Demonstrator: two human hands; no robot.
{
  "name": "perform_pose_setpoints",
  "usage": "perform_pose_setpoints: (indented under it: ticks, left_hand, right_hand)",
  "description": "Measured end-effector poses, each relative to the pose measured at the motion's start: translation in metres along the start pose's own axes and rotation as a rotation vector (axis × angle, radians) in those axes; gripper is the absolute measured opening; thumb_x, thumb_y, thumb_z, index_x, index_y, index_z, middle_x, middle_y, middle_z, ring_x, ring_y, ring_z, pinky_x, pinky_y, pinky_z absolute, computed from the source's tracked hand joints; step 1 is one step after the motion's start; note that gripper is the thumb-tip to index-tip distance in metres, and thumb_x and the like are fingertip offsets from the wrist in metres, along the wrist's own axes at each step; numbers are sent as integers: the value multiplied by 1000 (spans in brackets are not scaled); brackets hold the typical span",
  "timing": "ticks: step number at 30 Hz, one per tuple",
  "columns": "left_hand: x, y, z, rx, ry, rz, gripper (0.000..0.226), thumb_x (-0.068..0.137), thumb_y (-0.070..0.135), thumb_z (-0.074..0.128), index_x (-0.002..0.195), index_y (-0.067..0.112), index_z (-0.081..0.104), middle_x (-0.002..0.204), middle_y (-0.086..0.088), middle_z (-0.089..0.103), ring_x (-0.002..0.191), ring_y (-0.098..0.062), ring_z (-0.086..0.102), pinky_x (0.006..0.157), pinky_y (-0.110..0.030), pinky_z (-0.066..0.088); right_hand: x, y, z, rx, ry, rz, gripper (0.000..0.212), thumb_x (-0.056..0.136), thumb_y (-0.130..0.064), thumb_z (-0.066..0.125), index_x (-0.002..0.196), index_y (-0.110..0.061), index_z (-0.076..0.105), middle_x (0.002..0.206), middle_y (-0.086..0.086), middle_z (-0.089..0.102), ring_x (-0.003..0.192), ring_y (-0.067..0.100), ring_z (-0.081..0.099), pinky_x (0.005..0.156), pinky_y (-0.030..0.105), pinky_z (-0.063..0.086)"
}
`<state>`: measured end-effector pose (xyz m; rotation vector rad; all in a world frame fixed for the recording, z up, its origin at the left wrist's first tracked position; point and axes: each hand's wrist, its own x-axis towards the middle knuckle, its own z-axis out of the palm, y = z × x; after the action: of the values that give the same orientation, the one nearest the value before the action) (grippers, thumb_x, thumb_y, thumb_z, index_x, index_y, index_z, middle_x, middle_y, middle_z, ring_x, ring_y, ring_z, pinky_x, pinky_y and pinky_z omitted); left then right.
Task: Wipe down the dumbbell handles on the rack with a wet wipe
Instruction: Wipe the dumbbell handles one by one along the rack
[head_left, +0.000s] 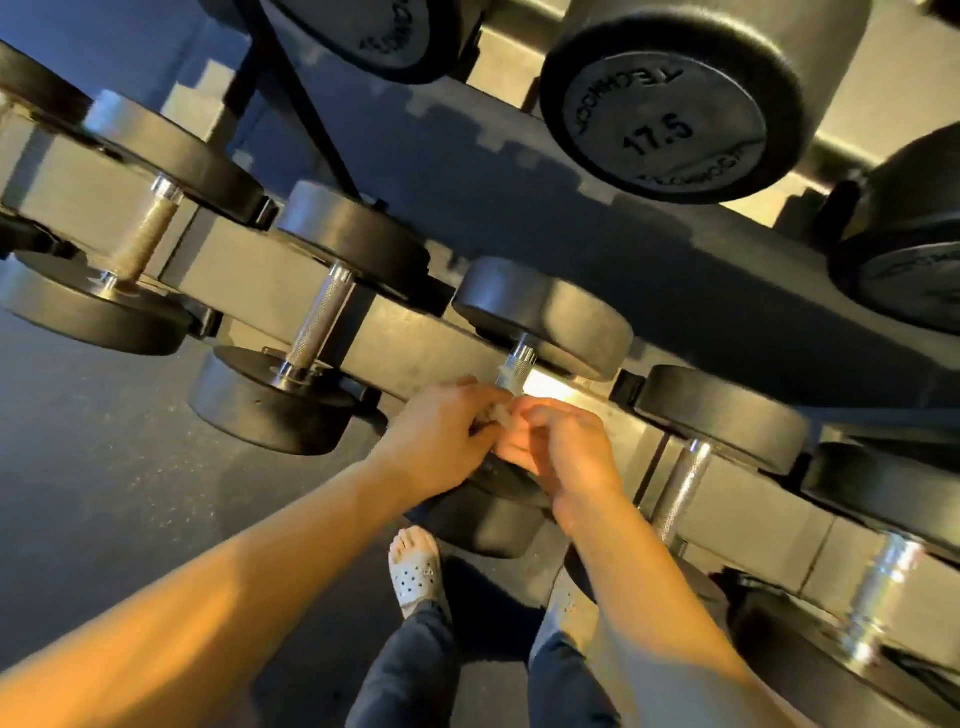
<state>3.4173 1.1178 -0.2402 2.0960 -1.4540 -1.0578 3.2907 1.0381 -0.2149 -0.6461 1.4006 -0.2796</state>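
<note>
My left hand (441, 436), my right hand (566, 447): fingertips meeting, both curled, pinching small crumpled wet wipe (493, 414) between them. Wipe just below knurled handle (517, 364) of middle dumbbell (545, 317) on lower tier of rack (415, 338); whether it touches handle, cannot tell. Upper tier: end plate (660, 124) reads "17.5"; brand lettering around rim upside down, starts "TECHNO", rest blurred. Below hands: my perforated white sandal (415, 571) on dark floor (104, 467).

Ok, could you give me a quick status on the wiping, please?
Both the left hand and right hand pinching the small white wet wipe. Wipe at the knurled steel dumbbell handle. Nothing in the way.
</note>
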Motion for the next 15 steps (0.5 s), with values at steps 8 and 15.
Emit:
perform_pose_setpoints:
  ticks: [8, 15]
  left_hand:
    - [48, -20, 12, -378, 1, -506, 25, 101, 25, 60, 90, 6, 73, 89, -10, 73, 87, -22, 70, 79, -37, 59]
    - [73, -16, -5, -342, -467, -659, 18, 95, 0, 53, 80, 8, 60, 86, -13, 64, 83, -28, 64, 77, -35, 54]
  right_hand:
    - [20, -58, -33, -610, 529, -884, 13, 99, -16, 55, 109, -19, 63, 105, 2, 61, 91, 12, 61, 78, 26, 50]
    - [63, -82, 20, -298, 547, -369, 32, 101, -26, 48, 71, -17, 55, 68, -1, 52, 65, 15, 49, 65, 36, 42]
